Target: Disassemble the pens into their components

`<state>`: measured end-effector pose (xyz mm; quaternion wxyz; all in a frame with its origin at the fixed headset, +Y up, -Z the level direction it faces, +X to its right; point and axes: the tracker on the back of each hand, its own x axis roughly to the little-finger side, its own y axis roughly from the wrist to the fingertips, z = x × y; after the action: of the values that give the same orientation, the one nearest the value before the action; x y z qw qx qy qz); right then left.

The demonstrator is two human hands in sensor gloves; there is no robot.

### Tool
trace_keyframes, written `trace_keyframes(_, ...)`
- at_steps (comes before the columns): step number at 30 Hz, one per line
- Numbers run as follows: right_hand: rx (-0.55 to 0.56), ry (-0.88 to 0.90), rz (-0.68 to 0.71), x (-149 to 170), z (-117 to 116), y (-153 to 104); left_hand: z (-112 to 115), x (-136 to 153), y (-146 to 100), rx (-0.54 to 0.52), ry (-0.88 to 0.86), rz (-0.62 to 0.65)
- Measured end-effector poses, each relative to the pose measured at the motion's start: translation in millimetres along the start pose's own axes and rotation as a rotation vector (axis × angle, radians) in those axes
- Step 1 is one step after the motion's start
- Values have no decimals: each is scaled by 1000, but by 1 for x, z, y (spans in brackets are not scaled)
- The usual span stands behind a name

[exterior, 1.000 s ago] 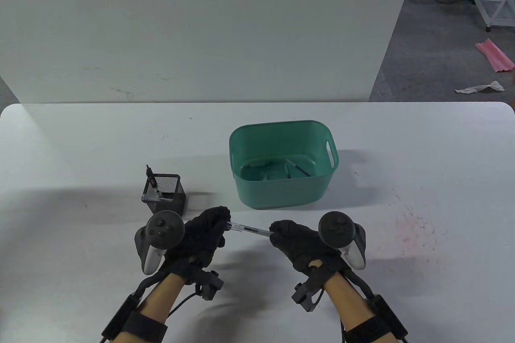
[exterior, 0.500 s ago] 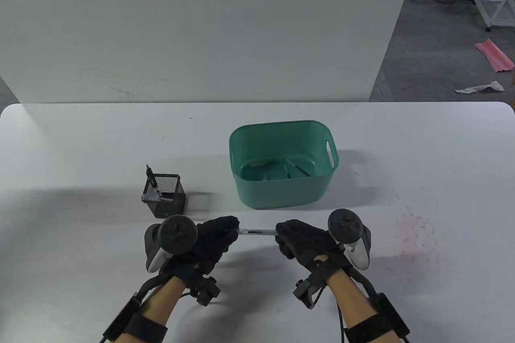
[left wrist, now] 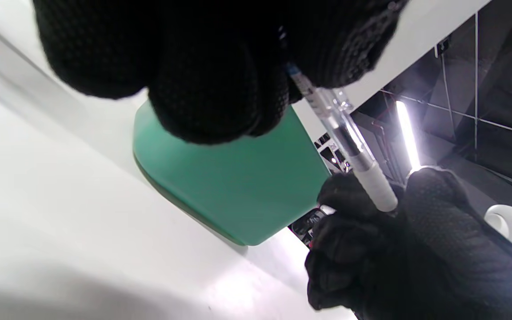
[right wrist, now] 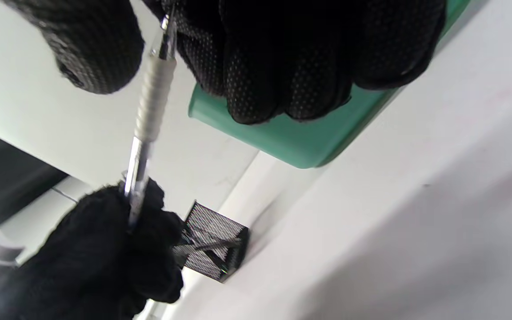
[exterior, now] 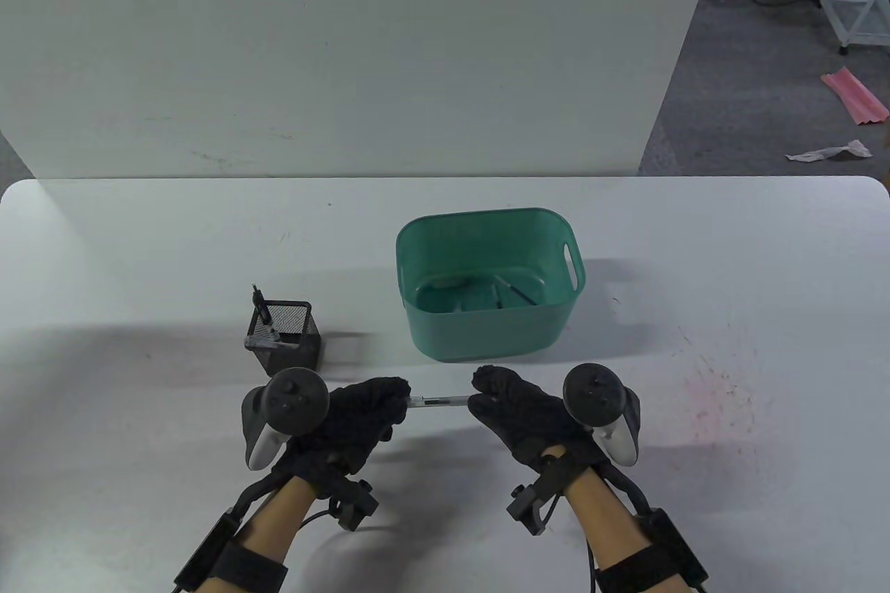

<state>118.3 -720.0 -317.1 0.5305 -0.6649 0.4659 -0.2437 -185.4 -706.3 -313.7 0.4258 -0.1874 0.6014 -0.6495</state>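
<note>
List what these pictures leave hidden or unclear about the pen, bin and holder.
- Pen ends: table view, buried in the left hand and right hand.
- Green bin contents: table view, too small; wrist views show only its outside.
- Mesh holder contents: too small; right wrist view blurred.

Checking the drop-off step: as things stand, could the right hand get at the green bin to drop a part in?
Probably yes. The green bin is open-topped, just beyond the right hand, with nothing between them. But that hand, like the left hand, holds the pen.
</note>
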Motion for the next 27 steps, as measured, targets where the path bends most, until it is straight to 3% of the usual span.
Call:
trace_keyframes(5, 47, 52, -30, 0, 0, -2, 3, -1, -1, 13, 3, 5)
trace_keyframes(11, 6, 68, -1, -2, 3, -2, 2, 3, -2, 7, -24, -11)
trace_keyframes(20, 73, 123, -31, 6, 6, -4, 1, 4, -3, 5, -57, -22)
trace_keyframes(27, 38, 144, 27, 2, 10, -3, 1, 5, -3, 8, -76, -34)
